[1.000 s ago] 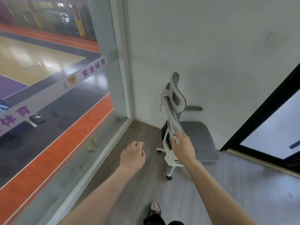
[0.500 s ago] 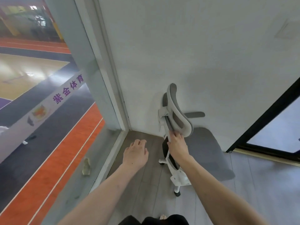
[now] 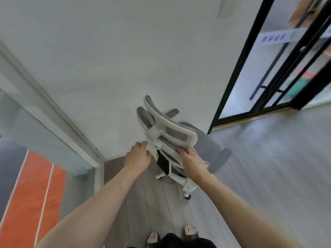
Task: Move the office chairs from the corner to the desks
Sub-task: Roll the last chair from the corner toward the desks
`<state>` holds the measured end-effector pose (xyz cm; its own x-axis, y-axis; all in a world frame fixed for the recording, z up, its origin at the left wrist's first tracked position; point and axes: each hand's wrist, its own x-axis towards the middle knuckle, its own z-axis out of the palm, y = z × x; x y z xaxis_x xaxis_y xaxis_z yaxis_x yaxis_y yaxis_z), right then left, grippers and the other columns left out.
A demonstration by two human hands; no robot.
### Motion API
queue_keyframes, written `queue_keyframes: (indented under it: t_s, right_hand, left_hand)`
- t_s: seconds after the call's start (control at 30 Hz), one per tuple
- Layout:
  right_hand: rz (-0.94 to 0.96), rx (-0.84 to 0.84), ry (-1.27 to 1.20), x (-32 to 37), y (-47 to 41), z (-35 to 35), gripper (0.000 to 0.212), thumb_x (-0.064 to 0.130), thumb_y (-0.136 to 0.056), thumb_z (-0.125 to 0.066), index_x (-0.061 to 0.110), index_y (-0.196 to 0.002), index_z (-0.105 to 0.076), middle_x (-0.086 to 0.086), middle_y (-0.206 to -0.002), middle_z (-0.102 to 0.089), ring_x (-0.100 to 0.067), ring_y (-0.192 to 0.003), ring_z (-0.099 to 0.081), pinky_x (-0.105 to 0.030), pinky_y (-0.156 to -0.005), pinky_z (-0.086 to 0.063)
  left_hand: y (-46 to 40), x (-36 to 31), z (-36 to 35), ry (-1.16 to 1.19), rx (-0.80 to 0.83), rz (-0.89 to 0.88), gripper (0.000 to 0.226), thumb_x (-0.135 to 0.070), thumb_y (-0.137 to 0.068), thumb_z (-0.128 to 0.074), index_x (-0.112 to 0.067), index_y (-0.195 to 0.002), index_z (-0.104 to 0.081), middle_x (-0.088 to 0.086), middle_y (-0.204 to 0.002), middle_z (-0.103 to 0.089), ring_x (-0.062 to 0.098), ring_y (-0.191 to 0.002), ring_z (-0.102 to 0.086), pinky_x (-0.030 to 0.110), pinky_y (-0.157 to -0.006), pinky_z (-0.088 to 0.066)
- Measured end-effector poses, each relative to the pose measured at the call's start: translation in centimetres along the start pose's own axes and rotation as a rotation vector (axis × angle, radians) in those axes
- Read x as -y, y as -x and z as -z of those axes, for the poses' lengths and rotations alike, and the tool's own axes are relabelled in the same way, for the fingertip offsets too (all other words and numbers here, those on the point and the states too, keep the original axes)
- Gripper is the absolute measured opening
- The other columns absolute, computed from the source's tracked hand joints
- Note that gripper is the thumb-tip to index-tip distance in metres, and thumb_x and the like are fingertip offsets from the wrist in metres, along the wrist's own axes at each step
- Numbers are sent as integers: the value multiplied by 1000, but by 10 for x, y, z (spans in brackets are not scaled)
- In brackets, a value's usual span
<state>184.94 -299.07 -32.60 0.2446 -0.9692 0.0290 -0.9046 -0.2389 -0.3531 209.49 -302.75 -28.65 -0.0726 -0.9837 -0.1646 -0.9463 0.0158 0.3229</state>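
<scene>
A white-framed office chair [image 3: 172, 135] with grey mesh back, grey headrest and grey seat stands in the room's corner against the white wall, its back turned to me. My right hand [image 3: 192, 161] grips the upper right edge of the backrest just below the headrest. My left hand [image 3: 138, 156] is spread open beside the left side of the backrest frame, fingertips at or very near it; contact is unclear. One white base leg with a dark caster [image 3: 187, 195] shows below my right wrist.
A glass wall with a pale frame [image 3: 53, 120] runs along the left, an orange court floor beyond it. A black-framed glass door [image 3: 231, 83] stands right of the chair. Grey plank floor [image 3: 268, 176] spreads to the right. My sandalled feet [image 3: 172, 237] are at the bottom.
I have stepped closer and the view has swung right. My right hand slid up the backrest to just under the headrest. My left hand rose from mid-air to the backrest's left side.
</scene>
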Motion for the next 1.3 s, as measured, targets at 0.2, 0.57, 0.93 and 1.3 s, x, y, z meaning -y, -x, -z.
queue_keyframes:
  t_s: [0.2, 0.57, 0.93, 1.3]
  right_hand:
    - [-279, -122, 133, 10, 33, 1, 59, -4, -81, -62, 15, -136, -54, -7, -122, -56, -30, -106, -50, -43, -90, -50]
    - [-438, -289, 178, -4, 31, -8, 26, 32, -90, -70, 14, -106, -61, -7, -99, -56, -30, -89, -52, -43, -76, -50]
    - [-471, -275, 250, -49, 77, 9, 30, 38, -92, -70, 17, -110, -58, -4, -99, -54, -27, -92, -50, -40, -74, -49]
    - [-660, -422, 254, -124, 204, 41, 22, 29, -91, -73, 13, -103, -64, -7, -99, -58, -30, -84, -52, -42, -70, -48]
  left_hand:
    - [-32, 17, 9, -90, 63, -221, 59, -27, -102, -47, -18, -158, -31, 12, -163, -30, 34, -145, -34, 49, -107, -42]
    - [-56, 25, 1, -328, 316, -418, 77, -21, -104, -36, -42, -161, 11, -3, -171, 20, 25, -157, 18, 54, -126, 4]
    - [-35, -26, -21, -292, 418, -484, 82, -22, -105, -37, -47, -157, 21, -7, -165, 35, 25, -153, 30, 60, -125, 1]
    - [3, -166, -74, -344, 489, -658, 63, -52, -108, -20, -48, -158, 18, -6, -166, 31, 25, -153, 30, 66, -123, 0]
